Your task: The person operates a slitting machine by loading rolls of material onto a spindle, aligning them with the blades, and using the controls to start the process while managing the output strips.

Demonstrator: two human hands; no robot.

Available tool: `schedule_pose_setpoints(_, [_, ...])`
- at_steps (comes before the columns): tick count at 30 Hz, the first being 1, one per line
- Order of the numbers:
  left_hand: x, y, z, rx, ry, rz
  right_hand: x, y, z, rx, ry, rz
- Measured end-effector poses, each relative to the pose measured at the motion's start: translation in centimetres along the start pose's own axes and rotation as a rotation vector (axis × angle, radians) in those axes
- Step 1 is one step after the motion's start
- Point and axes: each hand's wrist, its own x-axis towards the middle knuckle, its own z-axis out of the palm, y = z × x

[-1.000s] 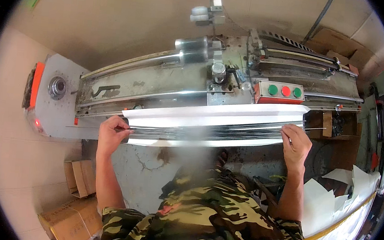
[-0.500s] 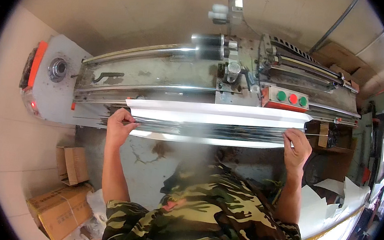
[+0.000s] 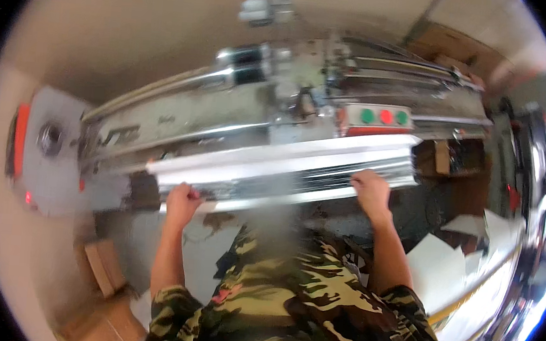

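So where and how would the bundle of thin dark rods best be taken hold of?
Probably near both ends of the bundle of rods, from above on the wearer's near side, thumb and fingertips pinching across it. It is long and narrow, running roughly left to right over the white sheet, with the left hand and right hand spread toward opposite ends.

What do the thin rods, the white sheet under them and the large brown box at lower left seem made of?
Thin rods: shiny, probably metal, by their bright streaks. White sheet: smooth; its fold suits paper or plastic. Large brown box: matt, likely cardboard, by its flat panels.
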Motion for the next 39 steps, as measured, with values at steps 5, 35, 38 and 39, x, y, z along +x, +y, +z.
schedule_pose_setpoints(5, [1.1,2.3,0.7,0.129,-0.314,-0.071,0.0,-1.1,0.2,-0.078,-0.083,0.062])
schedule_pose_setpoints(35, [9.1,53.8,32.1,-0.160,-0.683,0.924,-17.8,54.4,-39.2,-0.001,0.872,1.016])
schedule_pose_setpoints(38, [10.0,58.3,36.2,0.033,-0.636,1.245,-28.8,62.5,-48.3,-0.506,1.109,1.380])
schedule_pose_setpoints(39, [10.2,60.1,37.0,0.087,-0.617,1.305,-28.6,62.1,-52.0,-0.433,1.148,1.666])
